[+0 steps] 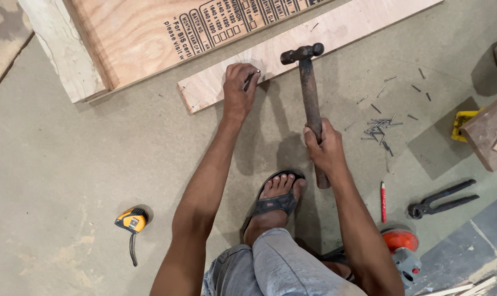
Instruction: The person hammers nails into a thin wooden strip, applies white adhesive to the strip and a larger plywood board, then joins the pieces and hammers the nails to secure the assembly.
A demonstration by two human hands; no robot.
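Right hand (326, 145) is clenched round the wooden handle of the hammer (310, 93), its dark head raised just above the hand, over the edge of the plywood strip (292, 52). Left hand (238, 87) sits beside it, fingers pinched on a small nail (252, 78) standing on that strip. Below both hands, a sandalled foot (276, 197) on the floor. Right of the hammer hand lies a scatter of loose nails (379, 127); further right, a red pencil (383, 201) and black pincers (441, 200). Far left of the nail hand, a yellow tape measure (131, 220).
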